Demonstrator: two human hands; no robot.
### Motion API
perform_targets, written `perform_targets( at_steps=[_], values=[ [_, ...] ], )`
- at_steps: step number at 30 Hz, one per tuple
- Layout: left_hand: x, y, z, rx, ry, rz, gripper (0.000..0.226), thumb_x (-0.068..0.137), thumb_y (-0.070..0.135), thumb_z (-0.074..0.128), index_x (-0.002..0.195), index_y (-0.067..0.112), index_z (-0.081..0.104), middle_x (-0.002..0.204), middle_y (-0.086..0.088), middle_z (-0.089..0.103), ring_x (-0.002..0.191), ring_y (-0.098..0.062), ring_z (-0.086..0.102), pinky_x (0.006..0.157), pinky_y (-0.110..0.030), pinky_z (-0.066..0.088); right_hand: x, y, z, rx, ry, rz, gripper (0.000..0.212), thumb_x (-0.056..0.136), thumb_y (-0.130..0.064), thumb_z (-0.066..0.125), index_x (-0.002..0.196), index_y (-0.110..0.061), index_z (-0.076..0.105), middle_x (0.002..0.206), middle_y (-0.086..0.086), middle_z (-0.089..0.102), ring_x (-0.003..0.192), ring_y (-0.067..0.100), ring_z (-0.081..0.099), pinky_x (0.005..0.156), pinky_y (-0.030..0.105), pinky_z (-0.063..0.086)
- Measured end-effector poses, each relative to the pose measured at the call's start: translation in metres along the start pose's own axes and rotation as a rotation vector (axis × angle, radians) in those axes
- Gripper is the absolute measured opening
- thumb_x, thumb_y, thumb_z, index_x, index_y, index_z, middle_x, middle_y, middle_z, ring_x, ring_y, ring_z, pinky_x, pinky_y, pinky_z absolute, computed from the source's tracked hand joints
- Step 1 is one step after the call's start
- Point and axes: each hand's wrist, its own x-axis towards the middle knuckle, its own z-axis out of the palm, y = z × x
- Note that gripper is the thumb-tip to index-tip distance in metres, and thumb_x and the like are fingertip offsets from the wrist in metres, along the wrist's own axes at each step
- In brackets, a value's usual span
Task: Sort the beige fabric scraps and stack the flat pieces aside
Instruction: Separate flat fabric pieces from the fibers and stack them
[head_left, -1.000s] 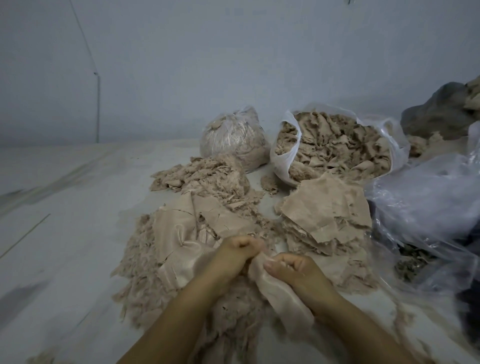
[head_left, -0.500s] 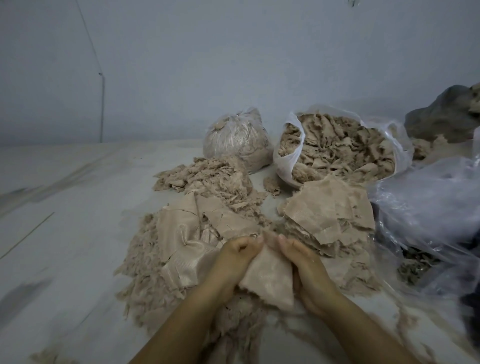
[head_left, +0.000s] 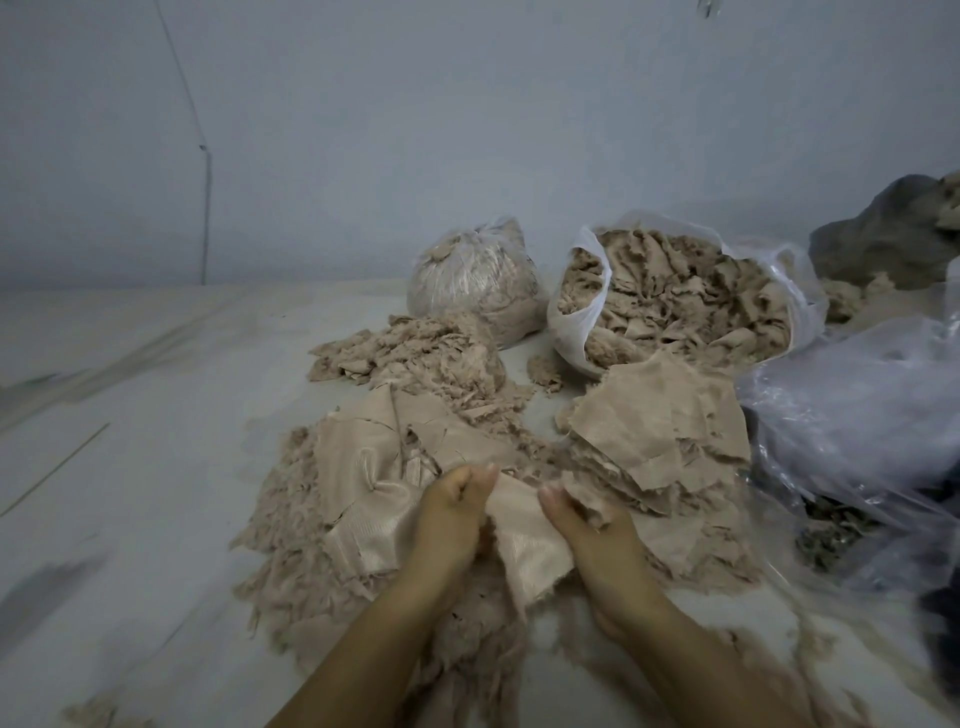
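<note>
- Where the pale floor (head_left: 156, 467) fills the lower left of the frame, it meets a plain grey-blue wall (head_left: 467, 130) across the upper half; a thin cord (head_left: 207, 208) hangs down the wall at upper left.
- At lower centre, the left hand (head_left: 451, 512) and right hand (head_left: 592, 525) each pinch an edge of one scrap (head_left: 524, 540), fingers curled tight round it.
- Beneath them spreads a frayed heap (head_left: 311, 519).
- Right of centre lies a stack (head_left: 660, 421) of flat pieces.
- Behind it, an open bag (head_left: 576, 322) holds more scraps, with a tied bag (head_left: 467, 280) just left of it.
- Clear plastic (head_left: 857, 415) bunches at the right edge.
</note>
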Motion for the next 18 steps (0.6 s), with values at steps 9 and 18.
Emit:
perform_targets(
  at_steps=[9,18],
  values=[
    [-0.012,0.004,0.013,-0.108,-0.105,-0.232,0.059,0.095,0.058,0.032,0.091,0.018,0.074,0.084,-0.004,0.075,0.077,-0.02,0.072,0.061,-0.029,0.055,0.008,-0.002,0.009,0.111,0.127,-0.124,0.042,0.091,-0.021,0.061,0.126,0.004,0.055,0.12,0.016,0.064,0.116,0.029,0.059,0.105,0.049,0.044],
    [-0.016,0.012,0.03,-0.075,0.118,0.104,0.028,0.098,0.016,0.047,0.076,0.012,0.064,0.06,0.008,0.067,0.056,0.001,0.061,0.05,-0.012,0.044,0.013,0.0,0.014,0.105,0.205,-0.298,0.01,0.091,-0.014,0.06,0.082,-0.012,0.066,0.067,-0.008,0.068,0.066,0.002,0.062,0.057,0.017,0.049]
  ],
)
